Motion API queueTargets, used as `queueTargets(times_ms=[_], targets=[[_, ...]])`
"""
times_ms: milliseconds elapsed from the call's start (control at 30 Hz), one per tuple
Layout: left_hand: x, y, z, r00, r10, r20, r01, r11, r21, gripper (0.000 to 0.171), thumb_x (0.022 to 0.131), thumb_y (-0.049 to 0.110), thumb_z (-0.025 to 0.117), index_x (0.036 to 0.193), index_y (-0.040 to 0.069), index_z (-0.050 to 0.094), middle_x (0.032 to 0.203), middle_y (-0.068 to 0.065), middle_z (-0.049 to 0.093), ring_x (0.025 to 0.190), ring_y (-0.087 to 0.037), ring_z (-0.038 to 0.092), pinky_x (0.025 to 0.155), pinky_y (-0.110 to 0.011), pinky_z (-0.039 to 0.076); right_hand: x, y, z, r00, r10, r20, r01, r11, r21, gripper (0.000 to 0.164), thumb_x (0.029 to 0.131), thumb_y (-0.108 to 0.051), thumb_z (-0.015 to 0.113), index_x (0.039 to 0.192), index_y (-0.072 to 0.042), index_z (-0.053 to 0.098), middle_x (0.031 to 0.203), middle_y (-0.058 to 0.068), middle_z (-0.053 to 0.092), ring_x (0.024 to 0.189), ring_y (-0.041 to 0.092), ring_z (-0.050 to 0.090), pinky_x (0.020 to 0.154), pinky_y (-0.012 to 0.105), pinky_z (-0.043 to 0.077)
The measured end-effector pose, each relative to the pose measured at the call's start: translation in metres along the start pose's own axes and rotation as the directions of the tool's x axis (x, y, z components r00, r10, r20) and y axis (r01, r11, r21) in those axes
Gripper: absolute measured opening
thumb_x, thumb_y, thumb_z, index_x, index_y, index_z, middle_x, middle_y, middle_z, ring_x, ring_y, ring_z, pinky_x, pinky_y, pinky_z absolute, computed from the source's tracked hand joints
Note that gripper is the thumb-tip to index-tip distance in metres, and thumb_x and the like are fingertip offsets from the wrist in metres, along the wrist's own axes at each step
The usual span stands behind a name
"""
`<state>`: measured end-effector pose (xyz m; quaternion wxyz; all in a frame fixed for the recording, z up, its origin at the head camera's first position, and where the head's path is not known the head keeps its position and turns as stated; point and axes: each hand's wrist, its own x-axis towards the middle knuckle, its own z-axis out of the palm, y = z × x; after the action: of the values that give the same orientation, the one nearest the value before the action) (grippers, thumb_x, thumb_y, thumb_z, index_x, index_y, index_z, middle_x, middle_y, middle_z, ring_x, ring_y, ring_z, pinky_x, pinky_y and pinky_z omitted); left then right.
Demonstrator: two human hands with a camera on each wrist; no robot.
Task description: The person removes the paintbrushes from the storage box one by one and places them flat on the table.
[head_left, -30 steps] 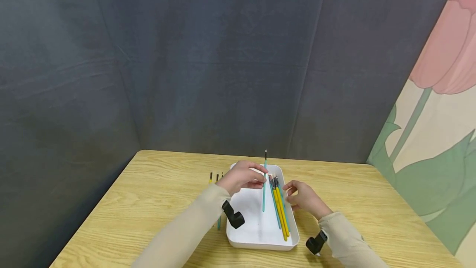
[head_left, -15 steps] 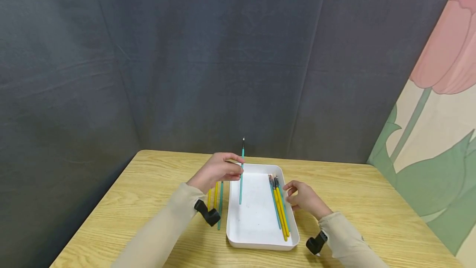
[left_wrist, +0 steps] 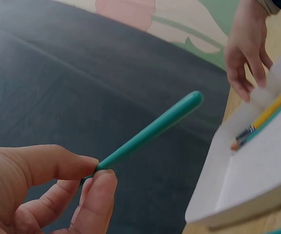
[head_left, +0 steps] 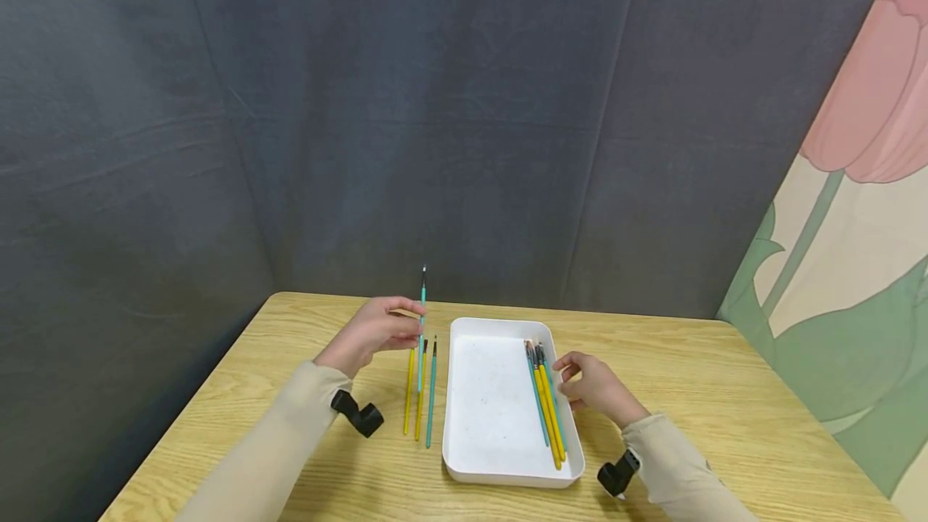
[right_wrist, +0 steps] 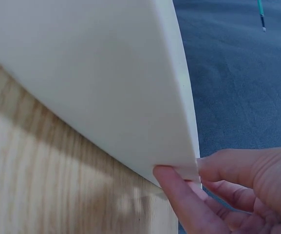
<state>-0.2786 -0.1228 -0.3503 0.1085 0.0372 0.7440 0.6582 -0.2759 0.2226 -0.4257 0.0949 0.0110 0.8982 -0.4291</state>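
Between thumb and fingertips my left hand (head_left: pixel 373 333) pinches a turquoise paintbrush (left_wrist: pixel 152 130), bristles pointing up, above the table left of the tray. Below it on the wood lie two yellow paintbrushes (head_left: pixel 408 405) and one turquoise-handled brush (head_left: pixel 431 405), side by side. The white tray (head_left: pixel 486 417) stands to their right. Several yellow and turquoise paintbrushes (head_left: pixel 549 417) lie together along its right side. My right hand (head_left: pixel 598 389) grips the tray's right wall; in the right wrist view its thumb is at the rim and its fingers press the outer side.
The wooden table (head_left: pixel 696 409) ends at a dark cloth backdrop (head_left: pixel 435 119) behind. At the right is a wall with a painted tulip (head_left: pixel 863 103). Black wrist cameras (head_left: pixel 358 415) are strapped over both sleeves.
My left hand has carried the turquoise paintbrush leftward, from above the tray to above the brushes on the table. The right hand and tray have stayed in place.
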Motion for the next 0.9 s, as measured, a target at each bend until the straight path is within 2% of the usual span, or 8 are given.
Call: queueTargets(times_ms=[200,433,633,900], targets=[[0.002,-0.014,-0.013,0.999,-0.021,-0.043,0.022,0.999,0.023,0.029,0.086,0.0,0.065,0.115,-0.003,0.062,0.088,-0.007,0.065,0.068,-0.01,0.063,0.072,-0.027,0.059,0.001,0.001,0.0,1.0,0.017,0.004,-0.017,1.0,-0.003,0.027,0.087,0.005,0.064,0.113,0.001,0.057,0.096,0.013,0.05,0.083,0.023,0.054,0.065,0.034,0.059],[0.006,-0.031,-0.021,0.996,-0.051,-0.077,0.054,0.998,0.036,0.028,0.087,-0.002,0.065,0.114,-0.004,0.062,0.088,-0.008,0.064,0.066,-0.01,0.061,0.071,-0.027,0.059,0.003,0.001,0.0,1.0,0.025,0.01,-0.025,1.0,-0.001,0.027,0.087,0.003,0.065,0.113,0.0,0.057,0.098,0.012,0.05,0.084,0.023,0.055,0.066,0.033,0.059],[0.012,-0.046,-0.023,0.992,-0.078,-0.094,0.083,0.995,0.05,0.028,0.086,-0.003,0.065,0.114,-0.004,0.063,0.083,-0.007,0.063,0.065,-0.01,0.059,0.074,-0.031,0.06,0.002,0.002,0.001,1.0,0.022,-0.005,-0.022,1.0,-0.007,0.027,0.087,0.003,0.065,0.112,0.0,0.058,0.097,0.012,0.051,0.084,0.022,0.055,0.065,0.033,0.059],[0.019,-0.064,-0.022,0.986,-0.108,-0.125,0.116,0.991,0.061,0.03,0.085,-0.007,0.063,0.114,-0.005,0.062,0.092,-0.017,0.065,0.066,-0.014,0.063,0.066,-0.03,0.059,0.003,0.003,0.002,1.0,0.019,-0.01,-0.019,1.0,-0.007,0.028,0.086,0.003,0.066,0.112,-0.001,0.057,0.097,0.012,0.051,0.084,0.023,0.054,0.065,0.033,0.059]])
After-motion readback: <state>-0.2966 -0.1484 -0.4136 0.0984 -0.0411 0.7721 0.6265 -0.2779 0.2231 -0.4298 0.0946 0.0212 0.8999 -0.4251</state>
